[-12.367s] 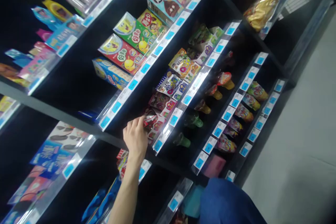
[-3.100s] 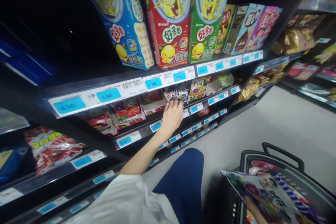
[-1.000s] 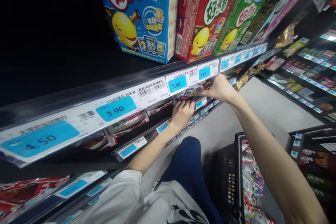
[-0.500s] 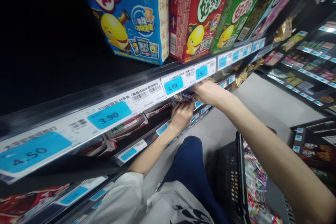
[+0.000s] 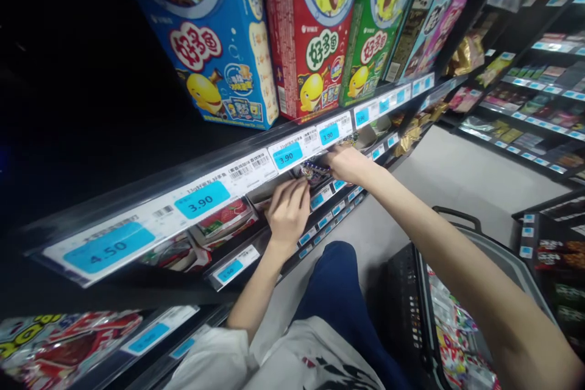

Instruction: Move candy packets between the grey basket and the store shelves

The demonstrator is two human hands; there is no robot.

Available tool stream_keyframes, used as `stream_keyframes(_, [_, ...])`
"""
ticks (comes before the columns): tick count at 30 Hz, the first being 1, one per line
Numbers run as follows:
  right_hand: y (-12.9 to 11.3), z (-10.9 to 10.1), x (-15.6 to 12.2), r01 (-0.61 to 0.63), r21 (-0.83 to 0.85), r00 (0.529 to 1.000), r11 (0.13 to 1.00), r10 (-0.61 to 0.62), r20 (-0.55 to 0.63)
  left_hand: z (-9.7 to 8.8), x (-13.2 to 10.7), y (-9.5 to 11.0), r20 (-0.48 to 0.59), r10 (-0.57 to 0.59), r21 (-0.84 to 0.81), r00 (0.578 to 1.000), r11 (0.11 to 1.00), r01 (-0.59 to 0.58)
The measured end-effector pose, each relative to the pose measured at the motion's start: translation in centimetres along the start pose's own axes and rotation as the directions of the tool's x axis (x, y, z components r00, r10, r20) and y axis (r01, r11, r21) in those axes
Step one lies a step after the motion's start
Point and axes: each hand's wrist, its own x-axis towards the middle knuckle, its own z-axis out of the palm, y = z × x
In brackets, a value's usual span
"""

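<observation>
Under the lip of the price-tag rail, my right hand (image 5: 347,163) is curled at a dark, shiny patterned packet (image 5: 314,172). The rail partly covers its fingertips, but they appear closed on the packet's right end. Just left of the packet, my left hand (image 5: 289,210) reaches up with its fingers stretched out and close together. Its fingertips are by the packet's left end and the edge of an open carton (image 5: 270,190); whether they touch either is unclear. The thumb is hidden.
Blue (image 5: 219,73), red (image 5: 315,55) and green snack boxes (image 5: 377,42) stand on the shelf above the price-tag rail (image 5: 256,172). A shopping basket (image 5: 426,304) with colourful packets stands at my right. Bagged snacks (image 5: 68,347) lie on a lower shelf.
My left hand has moved left off the packet, its fingers straighter. My right hand stays at the packet, which sits slightly further right along the rail. The view has shifted, showing more of the basket.
</observation>
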Motion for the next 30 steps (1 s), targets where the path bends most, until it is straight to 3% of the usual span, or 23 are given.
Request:
stream_keyframes(4, [0.0,-0.4,-0.2,-0.024,-0.030,0.999,0.999,0.025,0.019,-0.2,0.2,-0.6,0.052,-0.136,0.132,0.989,0.983,0.128])
stream_keyframes(8, [-0.7,-2.0,-0.5,0.016,-0.012,1.000,1.000,-0.016,-0.005,0.1,0.8,-0.5,0.153,-0.152,0.132,0.976,0.982,0.133])
stream_keyframes(12, [-2.5,-3.1,-0.5,0.067,0.026,0.998,0.997,-0.067,0.000,0.4,1.1,-0.3,0.120,-0.110,0.206,0.987,0.975,0.084])
stream_keyframes(15, [-3.3,-2.7,-0.3,0.112,0.017,0.993,0.994,-0.112,0.030,0.7,0.9,-0.5,0.099,-0.097,0.202,0.990,0.976,0.076])
stream_keyframes(23, [-2.5,-1.1,0.1,0.103,0.096,0.995,0.990,-0.103,-0.007,1.1,0.3,-1.0,0.066,-0.161,0.058,0.985,0.986,0.157])
stream_keyframes(27, [-1.9,-0.8,-2.1,0.019,0.138,0.999,0.990,-0.013,-0.044,1.3,0.2,-1.1,0.100,-0.136,0.077,0.986,0.989,0.128])
stream_keyframes(30, [-3.7,-2.3,-6.7,-0.008,0.110,0.971,0.994,0.034,-0.239,1.2,0.3,-1.0,0.103,-0.113,0.076,0.988,0.992,0.105])
